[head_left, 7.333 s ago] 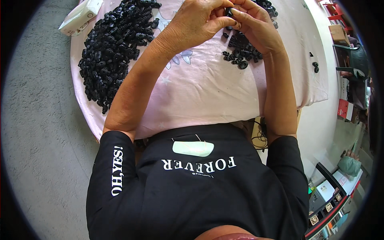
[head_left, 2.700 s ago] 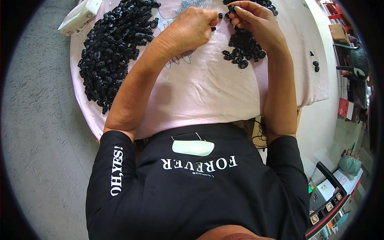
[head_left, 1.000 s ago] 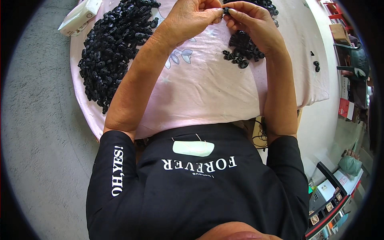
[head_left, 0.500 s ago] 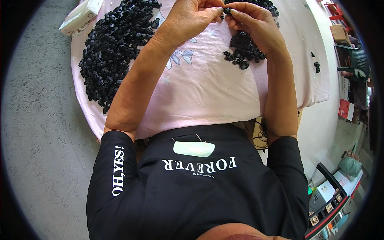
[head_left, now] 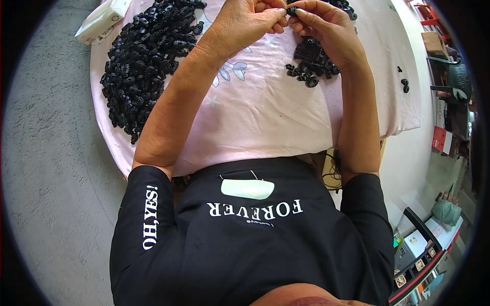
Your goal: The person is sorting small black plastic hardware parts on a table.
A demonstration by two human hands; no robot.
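At the top of the view, over the table, a small black ribbed plastic piece (head_left: 291,11) sits between my two hands. My right hand (head_left: 326,28) pinches it between thumb and forefinger. The fingertips of my left hand (head_left: 252,23) are pressed together and meet the piece's left end; its other fingers are curled. A smaller heap of black plastic parts (head_left: 314,58) lies just below my right hand. Left of my left forearm spreads a large pile of similar black pieces (head_left: 138,71). More black parts (head_left: 342,6) show behind my right hand, partly hidden by it.
A pink patterned cloth (head_left: 255,117) covers the table. A white box (head_left: 103,20) stands at its far left edge. Some loose black parts (head_left: 405,85) lie toward the right edge. Beyond are a dark green chair (head_left: 454,76) and a cardboard box (head_left: 434,44).
The black piece between my fingertips shows more, and my right hand has shifted slightly right. A small black part seen below my left fingertips no longer shows.
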